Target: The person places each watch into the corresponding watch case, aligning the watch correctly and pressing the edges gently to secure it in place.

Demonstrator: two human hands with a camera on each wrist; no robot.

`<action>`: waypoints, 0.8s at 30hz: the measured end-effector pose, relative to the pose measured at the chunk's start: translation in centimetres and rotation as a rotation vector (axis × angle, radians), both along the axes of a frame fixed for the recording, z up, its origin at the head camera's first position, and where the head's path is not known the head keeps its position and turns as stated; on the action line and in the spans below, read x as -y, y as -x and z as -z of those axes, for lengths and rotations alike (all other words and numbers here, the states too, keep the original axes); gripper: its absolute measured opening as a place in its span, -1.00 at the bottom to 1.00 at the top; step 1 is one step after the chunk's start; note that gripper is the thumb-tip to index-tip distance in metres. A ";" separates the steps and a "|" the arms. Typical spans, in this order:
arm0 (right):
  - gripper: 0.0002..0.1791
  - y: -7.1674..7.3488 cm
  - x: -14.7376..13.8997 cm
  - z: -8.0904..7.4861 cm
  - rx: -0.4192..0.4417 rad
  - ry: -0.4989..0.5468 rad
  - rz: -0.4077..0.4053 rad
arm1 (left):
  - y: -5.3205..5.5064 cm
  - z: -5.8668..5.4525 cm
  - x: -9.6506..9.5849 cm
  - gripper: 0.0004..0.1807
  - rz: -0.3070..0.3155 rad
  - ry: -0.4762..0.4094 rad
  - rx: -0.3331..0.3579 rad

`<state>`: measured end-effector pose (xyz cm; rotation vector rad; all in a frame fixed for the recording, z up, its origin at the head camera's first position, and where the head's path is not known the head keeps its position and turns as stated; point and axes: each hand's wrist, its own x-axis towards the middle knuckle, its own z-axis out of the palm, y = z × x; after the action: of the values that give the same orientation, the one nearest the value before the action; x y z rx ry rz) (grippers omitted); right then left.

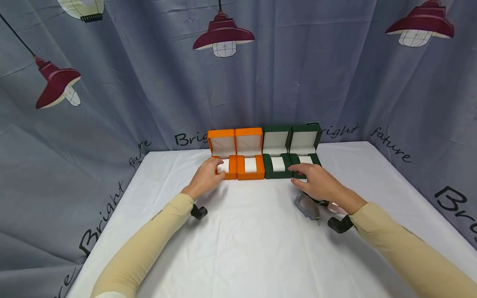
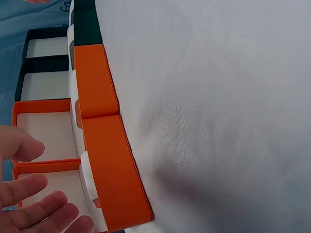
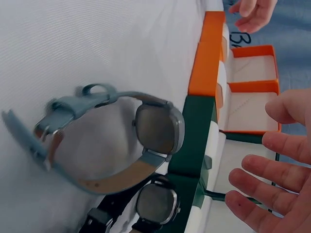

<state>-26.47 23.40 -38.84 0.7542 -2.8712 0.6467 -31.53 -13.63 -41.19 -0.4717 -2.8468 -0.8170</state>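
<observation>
My left hand (image 1: 205,177) hovers at the leftmost orange box (image 1: 232,169), its fingers relaxed and holding nothing. Beside that stands a second orange box (image 1: 251,176), then two dark green boxes (image 1: 276,175); all have raised lids and white cushions inside. Over the rightmost green box (image 1: 316,128) my right hand (image 1: 318,182) spreads its fingers, with nothing between them. On the cloth below the right hand lies a watch with a grey-blue strap (image 3: 121,182). Next to it is a watch with a black strap (image 3: 155,201), partly out of frame in the right wrist view.
A white cloth (image 1: 246,244) covers the table. Behind the boxes hangs a grey-blue curtain (image 1: 298,82) printed with red lamps and lettering. A pinkish item (image 1: 337,208) lies beside the watches, partly hidden by the right wrist.
</observation>
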 end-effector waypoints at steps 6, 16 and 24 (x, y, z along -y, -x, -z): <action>-0.49 1.0 1.8 -0.4 0.013 -0.005 -0.018 | 0.6 0.1 0.3 -0.57 -0.023 0.023 -0.026; -0.47 2.7 6.0 -0.8 0.027 -0.053 -0.065 | 1.6 0.4 0.4 -0.55 -0.051 0.078 -0.003; -0.46 3.7 8.8 -0.4 0.026 -0.092 -0.100 | 2.3 0.7 0.7 -0.51 -0.045 0.090 -0.009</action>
<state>-30.19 14.58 -38.40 0.9138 -2.9195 0.5424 -33.83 -14.30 -41.86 -0.4190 -2.8837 -0.6796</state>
